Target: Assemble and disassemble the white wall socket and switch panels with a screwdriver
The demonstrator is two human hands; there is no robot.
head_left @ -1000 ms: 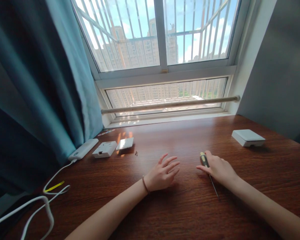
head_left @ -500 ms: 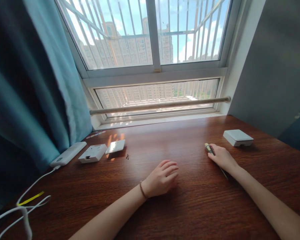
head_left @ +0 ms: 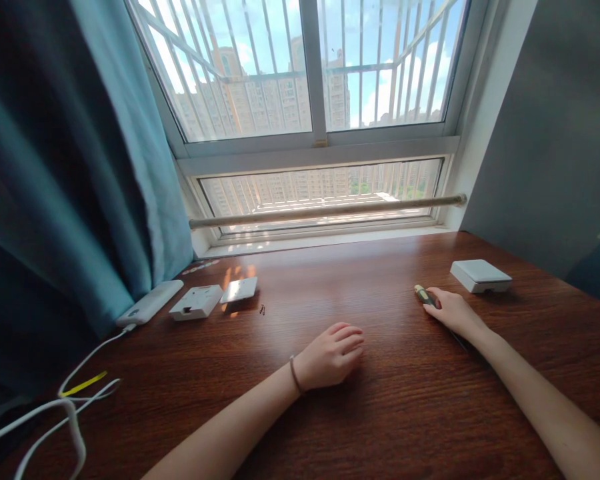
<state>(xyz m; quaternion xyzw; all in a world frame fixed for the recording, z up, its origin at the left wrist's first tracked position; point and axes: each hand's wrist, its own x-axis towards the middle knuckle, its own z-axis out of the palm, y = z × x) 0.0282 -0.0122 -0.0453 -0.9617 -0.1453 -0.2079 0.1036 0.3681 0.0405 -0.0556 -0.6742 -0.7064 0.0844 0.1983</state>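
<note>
My right hand (head_left: 454,311) is closed round a screwdriver (head_left: 423,295) with a yellow and dark handle. Its thin shaft points back toward me, partly hidden under the wrist. Palm down on the wooden table rests my left hand (head_left: 330,357), fingers loosely bent and slightly apart, holding nothing that I can see; its underside is hidden. A brown band circles that wrist. Beyond the right hand lies a white square switch (head_left: 481,275). Two small dark screws (head_left: 263,310) lie at left, near a white cover plate (head_left: 239,289) and an opened white box-like housing (head_left: 196,303).
At the far left a white power strip (head_left: 150,303) lies by the blue curtain (head_left: 145,167), with a white cable (head_left: 93,351) and a yellow tie (head_left: 86,384). A window with a horizontal rail (head_left: 330,211) borders the table's (head_left: 330,273) back edge.
The whole view has shifted slightly, so things appear a little further right. My right hand still holds the screwdriver, its shaft now more covered by the wrist. My left hand stays on the table.
</note>
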